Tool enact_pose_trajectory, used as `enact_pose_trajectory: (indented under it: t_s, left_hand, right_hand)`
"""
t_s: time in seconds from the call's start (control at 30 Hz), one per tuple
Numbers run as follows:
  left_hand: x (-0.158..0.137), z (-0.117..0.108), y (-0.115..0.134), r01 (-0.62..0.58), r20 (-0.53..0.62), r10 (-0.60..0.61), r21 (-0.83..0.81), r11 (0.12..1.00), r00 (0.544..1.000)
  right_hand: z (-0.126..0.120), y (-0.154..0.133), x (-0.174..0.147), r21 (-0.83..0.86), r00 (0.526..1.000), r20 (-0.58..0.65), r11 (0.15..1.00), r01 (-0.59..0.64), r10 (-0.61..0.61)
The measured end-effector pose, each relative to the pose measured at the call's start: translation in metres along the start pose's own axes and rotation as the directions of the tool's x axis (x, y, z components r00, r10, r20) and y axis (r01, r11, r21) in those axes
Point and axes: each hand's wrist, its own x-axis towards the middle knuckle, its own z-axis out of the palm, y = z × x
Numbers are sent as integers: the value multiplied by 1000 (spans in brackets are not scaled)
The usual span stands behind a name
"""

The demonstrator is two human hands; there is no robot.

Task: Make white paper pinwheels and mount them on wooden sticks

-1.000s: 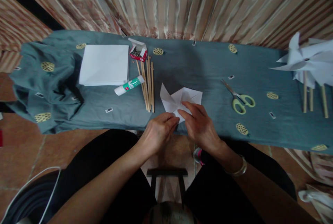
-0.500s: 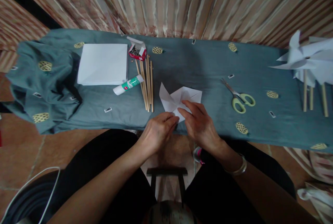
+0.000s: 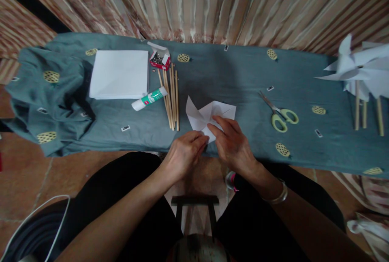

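Note:
A white paper pinwheel [image 3: 206, 112] lies partly folded at the table's near edge, one blade curling up on its left. My left hand [image 3: 186, 150] is closed on its near corner, thumb and fingers pinched together. From the right, my right hand [image 3: 232, 142] presses on the pinwheel's middle with thumb and index finger; the other fingers are curled in. Whatever lies under those fingertips is hidden. Left of the paper are several wooden sticks [image 3: 172, 99], and green-handled scissors [image 3: 278, 116] rest open to the right.
A glue stick [image 3: 149, 99] lies against a stack of white paper [image 3: 120, 74]. Behind the sticks stands an open red box of metal pins [image 3: 160, 58]. Finished pinwheels on sticks [image 3: 361, 71] lie at the far right. A green cloth [image 3: 249, 71] covers the table, bunched at the left.
Hardly anything differs. Both hands keep their hold on the paper, and the view has shifted very slightly.

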Motion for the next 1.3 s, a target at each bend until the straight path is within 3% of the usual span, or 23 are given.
enact_pose_trajectory:
  t_s: [0.87, 1.07, 1.3]
  left_hand:
    - [1, 1, -1, 27, 19, -27, -17, 999, 999]
    - [3, -1, 0, 34, 45, -33, -9, 999, 998]
    - [2, 1, -1, 30, 28, -29, -28, 999, 999]
  right_hand:
    - [4, -2, 1, -3, 1000, 24, 1000, -14, 14]
    - [8, 0, -1, 70, 1000, -10, 998, -1, 2]
    - [8, 4, 1, 139, 997, 23, 987, -79, 77]
